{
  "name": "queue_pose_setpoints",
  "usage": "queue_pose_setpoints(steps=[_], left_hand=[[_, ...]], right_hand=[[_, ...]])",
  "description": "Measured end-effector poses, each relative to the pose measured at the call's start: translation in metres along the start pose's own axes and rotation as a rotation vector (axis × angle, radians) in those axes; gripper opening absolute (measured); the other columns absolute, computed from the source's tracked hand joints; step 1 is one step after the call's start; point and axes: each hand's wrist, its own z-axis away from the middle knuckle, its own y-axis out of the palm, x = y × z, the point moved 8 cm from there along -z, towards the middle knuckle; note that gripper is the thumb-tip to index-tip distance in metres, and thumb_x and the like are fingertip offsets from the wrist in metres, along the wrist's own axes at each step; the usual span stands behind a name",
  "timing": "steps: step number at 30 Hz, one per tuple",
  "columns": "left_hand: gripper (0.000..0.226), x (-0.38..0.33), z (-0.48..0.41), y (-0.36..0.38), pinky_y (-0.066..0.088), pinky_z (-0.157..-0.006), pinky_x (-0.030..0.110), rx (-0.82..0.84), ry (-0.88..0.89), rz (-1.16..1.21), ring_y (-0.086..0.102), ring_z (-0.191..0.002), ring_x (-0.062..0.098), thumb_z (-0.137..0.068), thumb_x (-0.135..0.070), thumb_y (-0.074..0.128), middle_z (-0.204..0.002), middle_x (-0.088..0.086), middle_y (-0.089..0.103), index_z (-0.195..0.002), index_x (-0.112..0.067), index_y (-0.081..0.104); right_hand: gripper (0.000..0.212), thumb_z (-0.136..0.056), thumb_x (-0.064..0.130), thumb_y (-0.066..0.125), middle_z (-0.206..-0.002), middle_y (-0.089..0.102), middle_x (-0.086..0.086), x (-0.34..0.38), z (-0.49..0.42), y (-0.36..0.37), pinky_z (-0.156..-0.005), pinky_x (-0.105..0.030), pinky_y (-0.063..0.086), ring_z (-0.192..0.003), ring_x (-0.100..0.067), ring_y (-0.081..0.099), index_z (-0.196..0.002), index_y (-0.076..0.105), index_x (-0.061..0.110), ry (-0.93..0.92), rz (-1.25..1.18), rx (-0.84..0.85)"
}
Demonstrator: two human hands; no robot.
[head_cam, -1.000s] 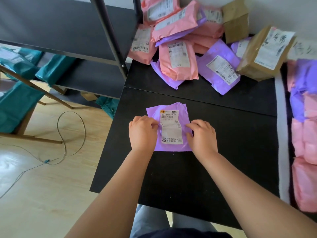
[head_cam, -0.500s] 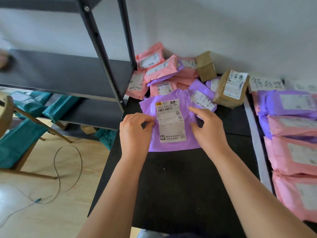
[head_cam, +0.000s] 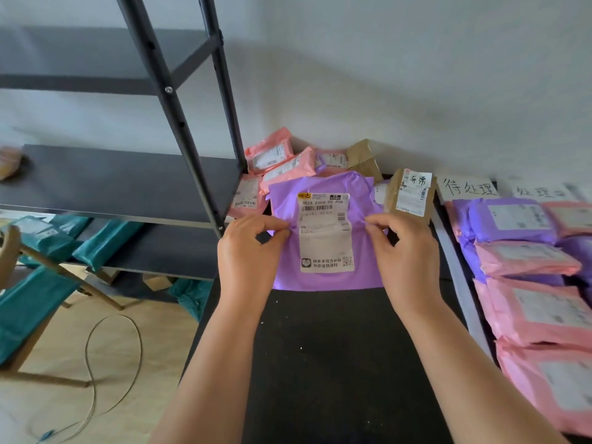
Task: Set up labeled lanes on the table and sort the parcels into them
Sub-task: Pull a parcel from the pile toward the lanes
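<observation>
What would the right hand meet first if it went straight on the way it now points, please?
Most likely the brown box standing just beyond the right hand, which pinches the purple parcel. Depth is unclear, so the hand might pass above it toward the wall.

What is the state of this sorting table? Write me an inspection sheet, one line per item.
Surface: black table, white strip marking a lane on its right.
Job's things: purple parcel held up, label toward the camera; unsorted heap at the back; sorted parcels in the right lane; handwritten lane labels against the wall.
Clutter: blurred orange thing on the shelf, cannot tell what.
Hands: left hand and right hand each pinch a side of the purple parcel.
Cables: thin cable looped on the floor, left of the table.
Surroundings: black shelf rack, teal parcels, pale wall.
</observation>
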Motion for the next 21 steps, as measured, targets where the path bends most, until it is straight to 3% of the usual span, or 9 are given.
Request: queue_pose_setpoints(steps=[3, 8, 11, 15, 18, 21], left_hand=[[0.015, 0.014, -0.001, 0.010, 0.054, -0.076, 0.026, 0.101, -0.252, 0.252, 0.068, -0.082, 0.010, -0.079, -0.011, 0.080, -0.080, -0.011, 0.074, -0.077, -0.026, 0.078], [0.026, 0.016, 0.000, 0.022, 0.049, -0.060, 0.015, 0.202, -0.487, 0.631, 0.067, -0.076, 0.009, -0.077, 0.001, 0.076, -0.078, -0.002, 0.074, -0.061, -0.018, 0.072], [0.027, 0.014, 0.000, 0.031, 0.049, -0.075, 0.028, 0.250, -0.541, 0.716, 0.065, -0.085, 0.020, -0.080, 0.001, 0.070, -0.082, 0.003, 0.071, -0.061, -0.018, 0.069], [0.011, 0.005, -0.001, 0.032, 0.049, -0.077, 0.037, 0.230, -0.472, 0.577, 0.063, -0.085, 0.022, -0.084, -0.014, 0.073, -0.088, 0.006, 0.073, -0.074, -0.018, 0.070], [0.012, -0.009, -0.003, 0.024, 0.051, -0.071, 0.028, 0.157, -0.329, 0.378, 0.062, -0.077, 0.009, -0.082, -0.029, 0.078, -0.086, -0.003, 0.072, -0.091, -0.022, 0.073], [0.006, -0.022, -0.005, 0.020, 0.048, -0.068, 0.021, 0.124, -0.203, 0.245, 0.064, -0.081, 0.007, -0.089, -0.025, 0.072, -0.088, -0.013, 0.072, -0.093, -0.024, 0.076]], right_hand=[[0.007, -0.087, 0.007, 0.072, -0.090, 0.063, 0.007, 0.000, -0.002, -0.009, -0.081, -0.046, 0.054, -0.089, -0.017, 0.061, -0.093, 0.071, 0.010, 0.010, -0.055, -0.041], [0.005, -0.085, 0.007, 0.073, -0.089, 0.065, 0.003, 0.000, -0.002, -0.020, -0.081, -0.052, 0.053, -0.088, -0.019, 0.062, -0.088, 0.070, 0.011, -0.021, -0.041, -0.068], [0.005, -0.087, 0.006, 0.071, -0.091, 0.064, 0.002, 0.002, 0.000, -0.024, -0.081, -0.054, 0.052, -0.090, -0.020, 0.061, -0.090, 0.069, 0.011, -0.034, -0.061, -0.085], [0.003, -0.090, 0.008, 0.066, -0.093, 0.060, 0.005, 0.004, 0.001, -0.027, -0.081, -0.053, 0.053, -0.091, -0.018, 0.058, -0.092, 0.066, 0.011, -0.015, -0.090, -0.092], [0.003, -0.090, 0.007, 0.066, -0.093, 0.061, 0.003, 0.008, 0.001, -0.031, -0.079, -0.052, 0.053, -0.091, -0.015, 0.056, -0.092, 0.066, 0.010, -0.030, -0.080, -0.106], [0.003, -0.090, 0.009, 0.066, -0.094, 0.063, -0.001, 0.009, 0.002, -0.031, -0.080, -0.052, 0.053, -0.093, -0.015, 0.056, -0.093, 0.065, 0.009, -0.044, -0.069, -0.108]])
